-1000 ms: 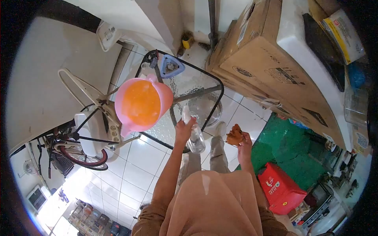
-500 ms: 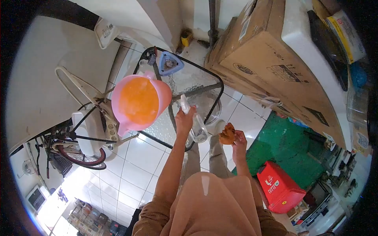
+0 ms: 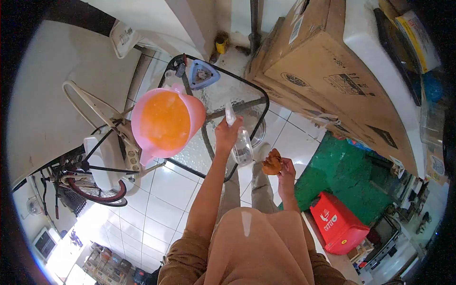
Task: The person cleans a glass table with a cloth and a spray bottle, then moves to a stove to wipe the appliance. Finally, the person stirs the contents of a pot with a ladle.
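Note:
My left hand (image 3: pixel 228 135) is wrapped round the neck of a clear spray bottle (image 3: pixel 242 151) with a white spray head. It holds the bottle over the near right edge of a glass table (image 3: pixel 190 161) with a black rim. Pinched in my right hand (image 3: pixel 286 175) is a crumpled brown cloth (image 3: pixel 271 163), held in the air right of the bottle. A large pink basin (image 3: pixel 198 114), orange inside, stands on the table's left side. Behind it sits a blue triangular ashtray-like dish (image 3: pixel 204 75) with bits in it.
Stacked cardboard boxes (image 3: pixel 327 80) rise at the right. On a green floor area, a red bin (image 3: pixel 338 223) stands at lower right. A bicycle wheel (image 3: pixel 102 190) and a cream power strip (image 3: pixel 133 154) are at the left. White tiles (image 3: pixel 164 194) cover the floor.
My left hand has moved a little up and to the right with the spray bottle, which is more upright in view. My right hand and the cloth have barely shifted.

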Demonstrator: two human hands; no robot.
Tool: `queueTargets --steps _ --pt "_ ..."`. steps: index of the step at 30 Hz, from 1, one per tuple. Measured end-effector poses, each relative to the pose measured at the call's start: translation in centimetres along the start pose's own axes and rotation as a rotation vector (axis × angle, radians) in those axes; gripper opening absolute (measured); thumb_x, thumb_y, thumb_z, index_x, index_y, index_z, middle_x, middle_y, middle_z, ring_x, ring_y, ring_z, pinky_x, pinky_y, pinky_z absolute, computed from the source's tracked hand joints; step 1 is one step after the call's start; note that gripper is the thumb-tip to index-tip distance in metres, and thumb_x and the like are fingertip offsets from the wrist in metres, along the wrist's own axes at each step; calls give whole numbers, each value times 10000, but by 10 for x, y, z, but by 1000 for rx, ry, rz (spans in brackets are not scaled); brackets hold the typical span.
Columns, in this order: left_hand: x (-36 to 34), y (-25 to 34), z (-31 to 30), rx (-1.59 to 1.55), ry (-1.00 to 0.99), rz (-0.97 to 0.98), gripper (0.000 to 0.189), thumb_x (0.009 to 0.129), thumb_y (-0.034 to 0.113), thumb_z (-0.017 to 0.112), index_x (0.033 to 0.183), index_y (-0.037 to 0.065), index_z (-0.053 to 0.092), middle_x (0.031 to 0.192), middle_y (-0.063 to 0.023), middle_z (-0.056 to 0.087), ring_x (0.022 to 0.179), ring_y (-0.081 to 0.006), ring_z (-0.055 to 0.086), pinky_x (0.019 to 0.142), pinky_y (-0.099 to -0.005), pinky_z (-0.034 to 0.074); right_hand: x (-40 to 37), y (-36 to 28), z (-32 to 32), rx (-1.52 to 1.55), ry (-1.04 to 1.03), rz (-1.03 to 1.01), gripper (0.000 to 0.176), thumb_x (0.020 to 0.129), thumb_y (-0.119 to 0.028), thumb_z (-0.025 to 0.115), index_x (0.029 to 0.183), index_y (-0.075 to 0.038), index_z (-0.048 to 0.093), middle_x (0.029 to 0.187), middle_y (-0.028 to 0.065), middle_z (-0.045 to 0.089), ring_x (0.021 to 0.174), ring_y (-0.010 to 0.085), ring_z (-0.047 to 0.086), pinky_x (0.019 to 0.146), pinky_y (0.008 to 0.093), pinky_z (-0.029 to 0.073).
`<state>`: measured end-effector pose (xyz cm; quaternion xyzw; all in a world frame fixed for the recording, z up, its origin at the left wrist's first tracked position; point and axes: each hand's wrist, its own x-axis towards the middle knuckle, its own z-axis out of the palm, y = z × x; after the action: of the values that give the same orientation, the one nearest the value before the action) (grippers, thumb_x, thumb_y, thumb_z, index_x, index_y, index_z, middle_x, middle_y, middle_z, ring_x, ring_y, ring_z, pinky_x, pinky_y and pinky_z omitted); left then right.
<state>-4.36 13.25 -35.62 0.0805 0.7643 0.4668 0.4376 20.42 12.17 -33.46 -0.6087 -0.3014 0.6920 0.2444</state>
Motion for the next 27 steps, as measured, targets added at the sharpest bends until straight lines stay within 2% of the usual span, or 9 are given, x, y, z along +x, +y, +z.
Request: queueTargets --steps 2,8,11,12,17,19,20,24,27 --pt "-4 8 -1 200 -35 -58 369 788 345 666 941 11 635 787 -107 662 733 -185 622 698 -322 477 0 4 -1 25 -22 -17 168 901 -100 543 1057 -44 515 1047 42 548 990 137 547 828 273 472" --pt "-17 -26 6 142 -122 -16 454 771 375 672 1038 10 622 873 -171 666 826 -262 647 760 -349 480 -3 5 0 2 8 -21 161 896 -81 534 1053 -45 517 1049 41 546 988 134 545 826 274 474" --pt "-23 -76 10 324 -142 -100 517 765 383 676 1099 -4 594 931 -209 658 906 -310 642 801 -376 474 -6 3 5 8 28 -15 159 894 -83 532 1049 -50 520 1046 42 548 979 131 547 819 270 476" --pt "-43 -38 3 252 -230 -47 546 762 381 684 1121 -17 578 944 -229 651 937 -335 635 808 -402 472 -8 3 7 18 34 -11 157 894 -87 531 1047 -53 522 1045 42 549 974 129 547 814 266 476" --pt "-69 -51 -9 322 -258 9 553 758 398 687 1097 -25 581 925 -244 642 897 -352 640 780 -409 481 -7 21 9 96 -23 -72 159 893 -113 536 1041 -58 524 1012 35 556 950 120 552 794 253 474" --pt "-80 -51 -18 325 -394 -57 533 760 400 685 1059 -30 586 892 -243 643 868 -376 634 757 -420 482 -9 25 12 103 -36 -95 160 894 -119 535 1042 -58 523 1000 32 559 942 118 553 790 253 475" --pt "-80 -90 -17 437 -325 28 510 765 401 682 1029 -25 591 853 -236 644 822 -386 634 722 -426 486 -11 26 15 105 -28 -89 156 896 -117 532 1040 -59 524 992 31 560 934 115 554 792 257 476" --pt "-98 -89 -42 399 -352 -78 540 765 405 685 1075 -23 574 872 -243 645 838 -377 639 722 -417 494 -13 34 23 121 25 -54 137 899 -113 525 1028 -65 527 975 28 563 922 107 551 787 266 470" --pt "-109 -84 -60 437 -333 21 538 767 396 685 1085 -21 564 861 -244 643 825 -382 637 711 -420 493 -15 35 33 144 22 -58 123 900 -94 524 1018 -61 526 961 25 561 903 109 552 783 266 459"
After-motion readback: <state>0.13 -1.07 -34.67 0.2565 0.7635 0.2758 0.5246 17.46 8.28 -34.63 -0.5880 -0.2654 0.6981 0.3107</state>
